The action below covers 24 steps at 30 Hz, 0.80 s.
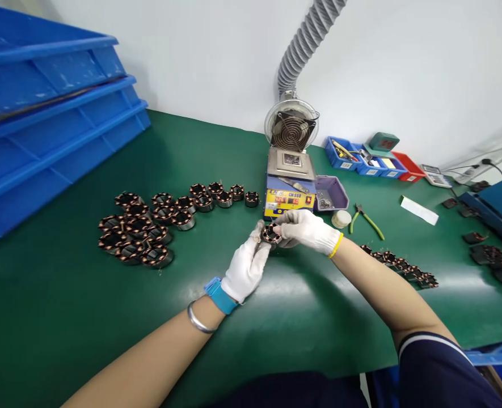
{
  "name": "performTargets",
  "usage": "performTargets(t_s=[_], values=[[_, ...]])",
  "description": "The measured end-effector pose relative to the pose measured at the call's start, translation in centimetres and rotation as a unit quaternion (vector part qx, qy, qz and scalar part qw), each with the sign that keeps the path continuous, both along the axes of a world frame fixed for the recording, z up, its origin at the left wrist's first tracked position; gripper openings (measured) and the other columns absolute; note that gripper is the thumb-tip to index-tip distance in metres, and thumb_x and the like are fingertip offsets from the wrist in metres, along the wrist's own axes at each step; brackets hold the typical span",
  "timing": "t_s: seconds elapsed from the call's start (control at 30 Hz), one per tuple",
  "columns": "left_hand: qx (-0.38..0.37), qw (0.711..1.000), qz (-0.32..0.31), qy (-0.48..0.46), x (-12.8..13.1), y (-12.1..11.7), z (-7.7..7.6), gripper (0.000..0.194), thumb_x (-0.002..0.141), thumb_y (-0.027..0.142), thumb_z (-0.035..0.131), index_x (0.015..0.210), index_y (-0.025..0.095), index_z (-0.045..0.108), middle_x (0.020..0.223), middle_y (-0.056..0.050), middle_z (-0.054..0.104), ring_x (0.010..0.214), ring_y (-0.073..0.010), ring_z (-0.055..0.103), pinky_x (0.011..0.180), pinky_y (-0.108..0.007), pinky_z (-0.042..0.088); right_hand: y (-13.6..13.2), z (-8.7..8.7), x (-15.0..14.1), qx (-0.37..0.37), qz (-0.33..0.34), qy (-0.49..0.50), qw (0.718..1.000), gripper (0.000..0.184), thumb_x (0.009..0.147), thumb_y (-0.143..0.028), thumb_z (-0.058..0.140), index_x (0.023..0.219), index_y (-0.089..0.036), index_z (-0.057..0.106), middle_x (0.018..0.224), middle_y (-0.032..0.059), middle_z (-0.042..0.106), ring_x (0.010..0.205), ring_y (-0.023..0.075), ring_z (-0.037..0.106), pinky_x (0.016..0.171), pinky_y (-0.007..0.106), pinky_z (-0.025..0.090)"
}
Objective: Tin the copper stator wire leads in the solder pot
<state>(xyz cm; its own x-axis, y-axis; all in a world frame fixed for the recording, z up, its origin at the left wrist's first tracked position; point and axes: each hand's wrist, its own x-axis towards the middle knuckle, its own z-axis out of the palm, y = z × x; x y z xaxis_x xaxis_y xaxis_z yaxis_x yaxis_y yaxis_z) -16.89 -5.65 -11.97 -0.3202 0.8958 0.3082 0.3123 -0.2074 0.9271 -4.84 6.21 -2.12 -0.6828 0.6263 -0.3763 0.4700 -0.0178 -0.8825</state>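
Between my two gloved hands is a motor stator (271,233), a dark ring with copper windings, held above the bench. My left hand (245,266), in a white glove with a blue wrist strap below it, grips the stator's left side. From the right, my right hand (308,231) closes its fingers on the ring's upper right part, and its fingertips partly hide it. Just beyond the hands stands a blue and yellow solder pot (289,190) with a lit red display. Several more stators (138,226) sit grouped on the left.
A fan with a grey duct (308,42) stands behind the pot. Right of it are a purple tray (331,192), a small round tin (341,219), green-handled cutters (366,220) and a row of stators (399,266). Blue crates (55,113) are stacked at left.
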Motion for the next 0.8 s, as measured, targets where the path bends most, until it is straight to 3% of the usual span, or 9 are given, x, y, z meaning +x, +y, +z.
performTargets(t_s=[0.1,0.23,0.33,0.5,0.63,0.8], values=[[-0.022,0.996,0.002,-0.091,0.1,0.5,-0.5,0.065,0.089,0.039,0.048,0.145,0.013,0.030,0.142,-0.017,0.047,0.124,-0.0228,0.052,0.102,-0.037,0.046,2.9,1.2,-0.4,0.134,-0.076,0.036,0.987,0.040,0.070,-0.024,0.070,0.109,-0.018,0.064,0.088,0.0034,0.073,0.071,0.0143,0.067,0.067,0.028,0.058],[-0.063,0.989,0.004,-0.132,0.1,0.9,-1.0,0.070,0.083,0.038,0.059,0.144,0.017,0.033,0.133,-0.015,0.056,0.100,-0.0179,0.064,0.084,-0.030,0.054,8.5,3.7,-1.0,0.356,-0.167,0.055,0.918,0.043,0.070,-0.023,0.067,0.112,-0.017,0.064,0.104,0.0041,0.071,0.090,0.0156,0.066,0.088,0.032,0.053],[-0.079,0.990,0.002,-0.118,0.1,0.9,-0.7,0.069,0.082,0.039,0.060,0.143,0.017,0.035,0.129,-0.014,0.058,0.094,-0.0167,0.065,0.082,-0.029,0.054,12.4,4.5,-1.5,0.452,-0.186,0.025,0.872,0.044,0.071,-0.027,0.065,0.114,-0.015,0.063,0.104,0.0047,0.070,0.095,0.0182,0.065,0.092,0.035,0.050],[-0.098,0.990,0.000,-0.106,0.1,0.8,-0.2,0.068,0.085,0.041,0.057,0.144,0.016,0.033,0.129,-0.014,0.058,0.097,-0.0164,0.063,0.086,-0.031,0.052,15.6,3.4,-2.4,0.513,-0.190,-0.037,0.836,0.048,0.075,-0.030,0.059,0.121,-0.015,0.058,0.111,0.0085,0.067,0.103,0.0221,0.061,0.096,0.039,0.046],[-0.103,0.989,0.009,-0.109,0.1,0.8,0.2,0.068,0.083,0.040,0.059,0.142,0.016,0.036,0.127,-0.014,0.060,0.089,-0.0149,0.064,0.082,-0.030,0.052,15.4,2.5,-2.7,0.528,-0.196,-0.067,0.824,0.047,0.075,-0.031,0.058,0.121,-0.020,0.057,0.119,0.0089,0.063,0.109,0.0247,0.058,0.097,0.043,0.045],[-0.099,0.988,0.015,-0.115,0.1,0.8,0.3,0.067,0.080,0.038,0.062,0.140,0.016,0.041,0.124,-0.013,0.062,0.081,-0.0140,0.064,0.077,-0.029,0.053,14.6,2.0,-2.6,0.527,-0.198,-0.089,0.822,0.044,0.072,-0.032,0.062,0.114,-0.022,0.059,0.114,0.0070,0.064,0.106,0.0263,0.059,0.094,0.045,0.046]])
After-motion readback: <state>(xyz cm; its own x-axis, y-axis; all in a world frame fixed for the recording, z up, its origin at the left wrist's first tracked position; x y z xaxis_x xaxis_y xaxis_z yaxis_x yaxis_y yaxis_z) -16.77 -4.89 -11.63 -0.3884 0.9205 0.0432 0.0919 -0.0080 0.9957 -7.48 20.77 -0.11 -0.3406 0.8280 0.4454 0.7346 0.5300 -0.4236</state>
